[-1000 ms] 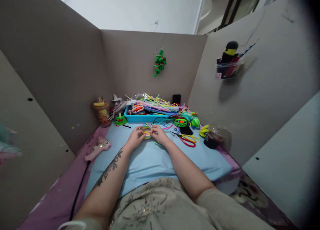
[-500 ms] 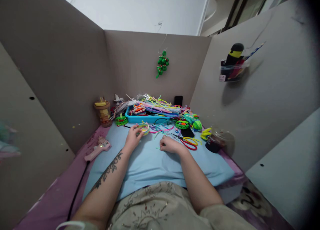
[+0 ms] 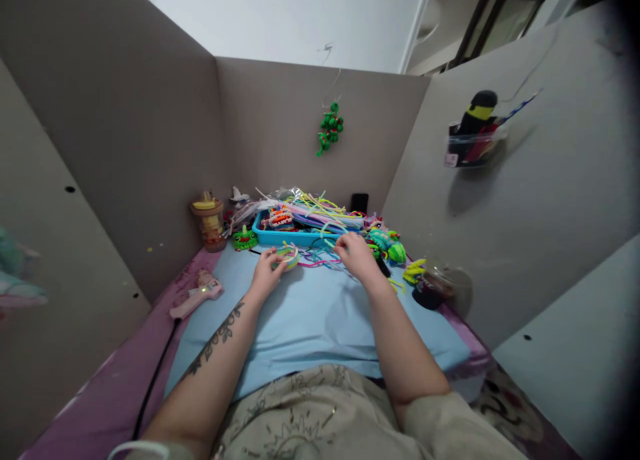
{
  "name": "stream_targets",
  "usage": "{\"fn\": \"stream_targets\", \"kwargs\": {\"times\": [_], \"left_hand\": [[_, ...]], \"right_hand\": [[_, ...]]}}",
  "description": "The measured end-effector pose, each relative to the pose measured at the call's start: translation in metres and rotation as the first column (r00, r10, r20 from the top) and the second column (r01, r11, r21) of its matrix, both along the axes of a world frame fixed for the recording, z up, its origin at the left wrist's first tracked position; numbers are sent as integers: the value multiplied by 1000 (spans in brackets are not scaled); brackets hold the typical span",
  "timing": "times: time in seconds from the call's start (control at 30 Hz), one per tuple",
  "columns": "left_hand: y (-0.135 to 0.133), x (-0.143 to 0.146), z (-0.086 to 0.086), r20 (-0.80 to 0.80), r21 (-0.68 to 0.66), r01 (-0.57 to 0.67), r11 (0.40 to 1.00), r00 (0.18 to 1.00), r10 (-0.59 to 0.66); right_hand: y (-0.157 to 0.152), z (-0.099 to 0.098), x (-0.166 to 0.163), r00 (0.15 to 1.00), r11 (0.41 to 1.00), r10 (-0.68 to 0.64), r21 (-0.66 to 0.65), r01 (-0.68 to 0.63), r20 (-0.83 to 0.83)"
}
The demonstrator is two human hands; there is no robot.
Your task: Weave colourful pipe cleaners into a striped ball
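My left hand [image 3: 266, 274] is closed on a small coiled pipe-cleaner piece [image 3: 287, 255], yellow, green and pink, held just above the light blue mat [image 3: 300, 320]. My right hand [image 3: 356, 255] reaches forward over loose pipe cleaners [image 3: 320, 260] lying in front of the blue tray [image 3: 290, 236]; its fingers are curled down among them, and what they hold, if anything, is hidden. The tray is piled with long coloured pipe cleaners [image 3: 313, 210].
A pink glue gun [image 3: 196, 299] with a black cord lies at the left. A jar [image 3: 209, 223] stands at the back left, green pipe-cleaner figures [image 3: 385, 242] and a dark cup [image 3: 430, 288] at the right. Cardboard walls enclose the desk; a green ornament [image 3: 330, 127] hangs on the back wall.
My hands have separated: the left keeps the coiled piece, while the right drew back to the mat and then reached forward to the loose pipe cleaners by the tray.
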State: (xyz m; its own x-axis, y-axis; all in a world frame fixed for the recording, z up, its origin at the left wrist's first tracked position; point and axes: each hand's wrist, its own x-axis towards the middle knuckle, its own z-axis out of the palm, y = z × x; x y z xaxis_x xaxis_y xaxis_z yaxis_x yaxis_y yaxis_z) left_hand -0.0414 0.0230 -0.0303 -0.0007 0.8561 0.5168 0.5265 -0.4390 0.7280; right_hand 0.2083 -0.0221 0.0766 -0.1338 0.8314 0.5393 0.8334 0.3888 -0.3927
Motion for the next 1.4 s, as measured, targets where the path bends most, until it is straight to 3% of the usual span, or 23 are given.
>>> {"fn": "stream_targets", "kwargs": {"times": [0.07,0.1,0.2,0.27,0.43,0.7,0.9,1.07,1.23,1.4], "left_hand": [[1,0,-1,-15,-34,54,998,998,-54],[1,-1,-1,-24,-54,82,995,996,-83],[1,-2,-2,-40,-112,139,984,989,-144],[1,-3,-3,-50,-130,152,980,986,-160],[0,-2,-3,-139,-62,179,982,973,-186],[-11,3,7,-394,168,77,983,919,-4],[-20,6,16,-479,195,46,980,876,54],[-16,8,11,-433,201,70,977,901,25],[-12,8,10,-361,256,172,951,930,-71],[-15,10,14,-354,261,215,941,928,-114]], "right_hand": [[19,-18,-8,995,992,-97,-79,98,16],[26,-28,-14,999,993,-51,-105,53,19],[39,-55,-40,969,962,246,-124,-243,16],[43,-71,-55,938,933,347,-104,-345,1],[49,-96,-67,943,939,320,-105,-329,-95],[47,-100,-65,937,940,318,-83,-332,-146],[45,-99,-64,946,952,295,-46,-304,-135],[47,-103,-62,944,948,299,-74,-311,-140],[44,-104,-64,932,933,345,-68,-354,-112],[39,-104,-68,923,936,329,-61,-347,-201]]}}
